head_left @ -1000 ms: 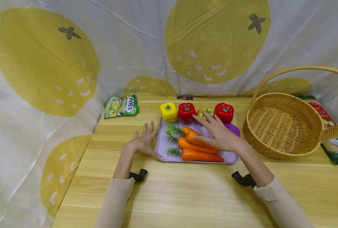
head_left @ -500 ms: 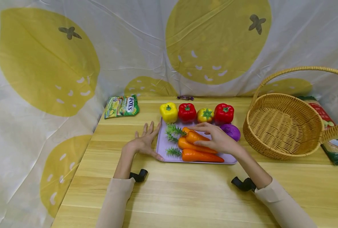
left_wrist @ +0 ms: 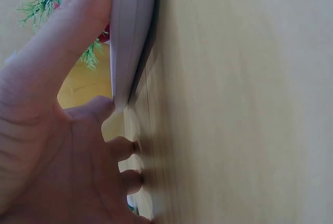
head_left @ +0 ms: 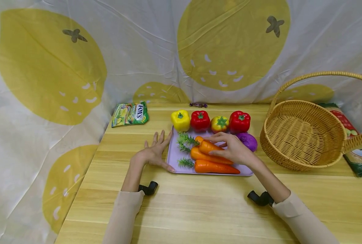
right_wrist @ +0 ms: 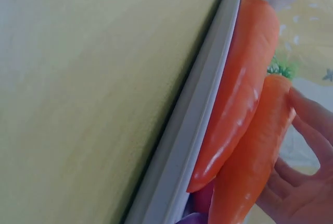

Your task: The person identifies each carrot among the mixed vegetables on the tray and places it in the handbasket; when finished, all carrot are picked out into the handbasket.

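Note:
Several orange carrots with green tops lie heaped on a lilac tray (head_left: 173, 154) in the head view. My right hand (head_left: 231, 149) grips the uppermost carrot (head_left: 207, 147), thumb on its near side and fingers bent over its far side. The front carrot (head_left: 216, 167) lies along the tray's near edge, apart from that hand. My left hand (head_left: 152, 152) is spread at the tray's left end, its thumb at the near corner. In the left wrist view its index fingertip meets the tray rim (left_wrist: 125, 41), while other fingertips rest on the table.
Along the tray's far edge stand a yellow pepper (head_left: 181, 121), two red peppers (head_left: 240, 122) and a small yellow-red fruit (head_left: 220, 124). A purple onion (head_left: 248, 141) sits at its right end. A wicker basket (head_left: 303, 162) stands right, a green packet (head_left: 130, 114) back left.
My right hand has drawn back from over the peppers and closed its fingers around the top carrot. The left hand stays at the tray.

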Motion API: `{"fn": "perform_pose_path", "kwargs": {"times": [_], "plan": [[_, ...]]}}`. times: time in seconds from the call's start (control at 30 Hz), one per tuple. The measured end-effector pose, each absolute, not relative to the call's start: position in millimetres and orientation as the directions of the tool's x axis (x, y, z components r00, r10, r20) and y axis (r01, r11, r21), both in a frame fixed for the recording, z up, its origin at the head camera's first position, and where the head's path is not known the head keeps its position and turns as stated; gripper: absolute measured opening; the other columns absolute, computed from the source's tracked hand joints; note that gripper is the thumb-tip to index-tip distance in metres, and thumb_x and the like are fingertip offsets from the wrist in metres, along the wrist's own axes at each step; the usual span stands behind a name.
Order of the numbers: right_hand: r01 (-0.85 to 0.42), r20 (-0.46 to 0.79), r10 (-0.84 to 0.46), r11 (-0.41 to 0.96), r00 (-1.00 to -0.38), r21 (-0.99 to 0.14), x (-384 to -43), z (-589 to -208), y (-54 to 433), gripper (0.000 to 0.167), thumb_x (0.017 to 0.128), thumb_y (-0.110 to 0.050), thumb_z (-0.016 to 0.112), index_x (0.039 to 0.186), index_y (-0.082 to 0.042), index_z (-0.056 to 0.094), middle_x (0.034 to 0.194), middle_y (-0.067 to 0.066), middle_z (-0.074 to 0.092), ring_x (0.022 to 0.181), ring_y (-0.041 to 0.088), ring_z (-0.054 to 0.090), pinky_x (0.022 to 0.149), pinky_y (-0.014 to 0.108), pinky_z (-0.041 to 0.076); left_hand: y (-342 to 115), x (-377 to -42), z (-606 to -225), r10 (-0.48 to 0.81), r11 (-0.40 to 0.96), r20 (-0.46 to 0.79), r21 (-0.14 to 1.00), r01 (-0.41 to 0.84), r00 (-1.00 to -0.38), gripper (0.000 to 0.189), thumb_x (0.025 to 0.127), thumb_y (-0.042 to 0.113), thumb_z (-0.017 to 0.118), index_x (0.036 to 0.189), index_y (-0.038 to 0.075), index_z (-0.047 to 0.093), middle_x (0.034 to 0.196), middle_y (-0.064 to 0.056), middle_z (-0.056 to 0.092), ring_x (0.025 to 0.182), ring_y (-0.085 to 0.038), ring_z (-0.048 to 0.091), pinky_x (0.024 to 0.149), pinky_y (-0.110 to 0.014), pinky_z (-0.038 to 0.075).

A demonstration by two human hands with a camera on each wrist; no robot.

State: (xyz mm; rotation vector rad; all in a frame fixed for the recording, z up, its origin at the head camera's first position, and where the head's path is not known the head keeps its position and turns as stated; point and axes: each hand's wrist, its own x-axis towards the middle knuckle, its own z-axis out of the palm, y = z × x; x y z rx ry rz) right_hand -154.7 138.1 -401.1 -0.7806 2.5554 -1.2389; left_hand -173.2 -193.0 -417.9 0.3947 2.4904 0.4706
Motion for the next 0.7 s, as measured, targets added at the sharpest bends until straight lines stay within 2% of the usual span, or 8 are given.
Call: {"fn": "perform_pose_path", "kwargs": {"times": [0.37,0.7], "plan": [[-0.349,0.041,-0.522,0.507,-0.852,-0.788,-156.5,-403.1,136.5,0.046,0.09,-0.013,0.08,0.135,-0.011,0.07,0.131,0.011,0.072,0.119,0.029,0.067,0.094,0.044,0.061,-192.8,-172.2,-417.2,0.373,0.895,-0.479,0.412,0.172,-0.794,0.15,0.065,0.058,0.094,0.166,0.028,-0.014,0.171,-0.016,-0.025,0.157,-0.04,-0.027,0.119,-0.078,-0.012],[-0.367,0.061,-0.535,0.488,-0.843,-0.792,-158.4,-401.8,137.8,0.043,0.091,-0.013,0.079,0.133,-0.009,0.071,0.13,0.012,0.073,0.118,0.03,0.066,0.092,0.044,0.061,-193.3,-173.8,-418.1,0.385,0.886,-0.473,0.43,0.173,-0.793,0.151,0.065,0.058,0.093,0.166,0.027,-0.015,0.17,-0.017,-0.026,0.157,-0.042,-0.028,0.116,-0.08,-0.013]]}}
